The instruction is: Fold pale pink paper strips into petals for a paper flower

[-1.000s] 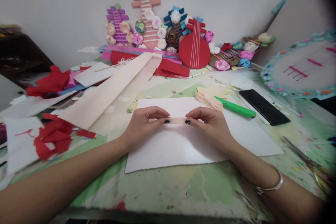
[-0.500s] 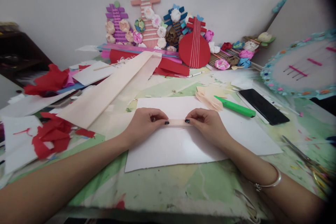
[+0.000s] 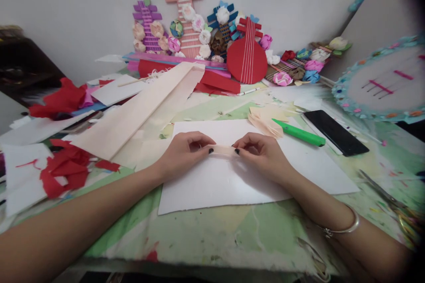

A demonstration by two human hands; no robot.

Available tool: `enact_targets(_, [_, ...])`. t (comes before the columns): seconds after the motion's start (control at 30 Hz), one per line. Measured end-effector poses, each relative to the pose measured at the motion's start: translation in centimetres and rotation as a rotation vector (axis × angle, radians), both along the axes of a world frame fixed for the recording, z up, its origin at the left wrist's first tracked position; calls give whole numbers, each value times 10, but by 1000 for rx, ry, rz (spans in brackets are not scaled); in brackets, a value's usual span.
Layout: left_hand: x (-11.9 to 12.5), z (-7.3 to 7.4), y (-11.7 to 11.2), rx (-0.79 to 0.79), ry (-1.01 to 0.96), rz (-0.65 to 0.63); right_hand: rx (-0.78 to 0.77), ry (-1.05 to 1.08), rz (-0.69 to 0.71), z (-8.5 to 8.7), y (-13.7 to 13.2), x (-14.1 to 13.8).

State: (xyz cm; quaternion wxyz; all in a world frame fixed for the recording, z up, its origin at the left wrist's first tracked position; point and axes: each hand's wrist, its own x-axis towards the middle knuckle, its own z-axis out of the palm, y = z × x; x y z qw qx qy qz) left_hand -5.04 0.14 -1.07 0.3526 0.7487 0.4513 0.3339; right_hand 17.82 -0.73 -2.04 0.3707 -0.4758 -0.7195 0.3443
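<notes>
Both of my hands pinch a small pale peach paper strip (image 3: 223, 150) just above a white sheet (image 3: 232, 181) on the table. My left hand (image 3: 184, 152) grips the strip's left end between thumb and fingers. My right hand (image 3: 260, 152) grips the right end the same way; a silver bangle sits on that wrist. The strip is folded narrow and runs level between the two thumbs. A fan of peach paper pieces (image 3: 265, 121) lies just beyond my right hand.
A green cutter (image 3: 299, 133) and a black phone (image 3: 335, 132) lie to the right. Scissors (image 3: 388, 199) rest at the right edge. A long peach paper band (image 3: 139, 108), red scraps (image 3: 68, 168) and white sheets cover the left. Paper instruments and flowers (image 3: 245, 53) line the wall.
My hands have drawn slightly closer together and lifted a little, so the strip between them looks shorter. Nothing else on the table has moved.
</notes>
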Motion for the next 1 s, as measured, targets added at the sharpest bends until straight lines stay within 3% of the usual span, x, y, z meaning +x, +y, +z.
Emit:
enact_targets(0.13, [0, 3, 1, -74, -96, -12, -103, 214, 94, 2, -3, -2])
enact_targets(0.23, [0, 4, 2, -135, -137, -14, -83, 264, 106, 4, -4, -3])
enact_targets(0.53, [1, 5, -4, -210, -303, -85, 15, 191, 117, 9, -10, -5])
enact_targets(0.8, [4, 9, -12, -166, -236, -67, 59, 141, 134, 13, -18, -11])
enact_targets(1.0, [5, 9, -15, -189, -262, -121, 3, 163, 111, 12, -19, -14])
